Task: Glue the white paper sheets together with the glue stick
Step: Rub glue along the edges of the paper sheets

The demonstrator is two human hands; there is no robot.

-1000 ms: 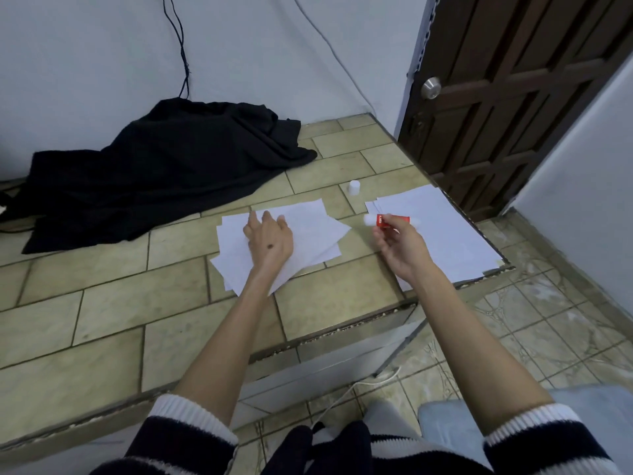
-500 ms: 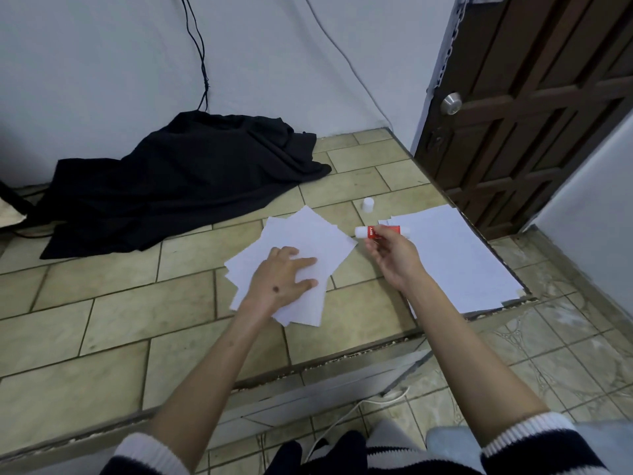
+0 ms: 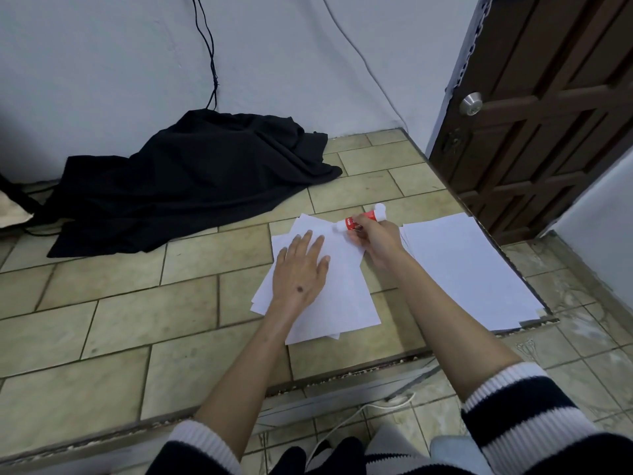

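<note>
A loose pile of white paper sheets (image 3: 342, 289) lies on the raised tiled ledge. My left hand (image 3: 301, 265) rests flat on the pile, fingers spread, pressing it down. My right hand (image 3: 376, 240) grips a red glue stick (image 3: 356, 220), its white tip touching the far edge of the top sheet. A second stack of white sheets (image 3: 469, 269) lies to the right, near the ledge's corner. What may be the white cap (image 3: 381, 210) shows just behind the stick's rear end.
A black cloth (image 3: 191, 180) is heaped at the back left against the wall, with cables running down to it. A dark wooden door (image 3: 548, 108) stands at the right. The tiled ledge (image 3: 137, 320) drops off at its front edge to a lower floor.
The pile has been turned to lie more lengthwise. My left hand went from gripping to lying flat on it. My right hand brought the glue stick left, down onto the top sheet's far edge.
</note>
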